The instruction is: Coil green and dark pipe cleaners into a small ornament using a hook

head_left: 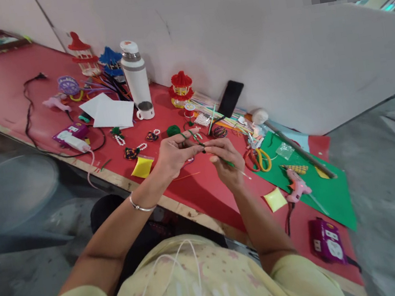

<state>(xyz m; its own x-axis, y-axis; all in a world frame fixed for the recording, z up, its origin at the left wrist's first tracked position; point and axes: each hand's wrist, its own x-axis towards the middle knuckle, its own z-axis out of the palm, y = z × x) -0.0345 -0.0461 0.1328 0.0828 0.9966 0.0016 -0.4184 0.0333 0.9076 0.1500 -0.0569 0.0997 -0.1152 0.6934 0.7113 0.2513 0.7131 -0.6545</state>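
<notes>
While both my hands meet over the red desk, they pinch one thin green stick between them.
My left hand closes its fingertips on the stick's upper end, my right hand grips lower down, and the stick slants above the desk just left of the orange scissors. A white flask stands further back; a pink glue gun lies right.

A red table carries a white flask with a grey band, white paper, yellow squares, a green mat, a pink glue gun and a purple box at the near right.
</notes>
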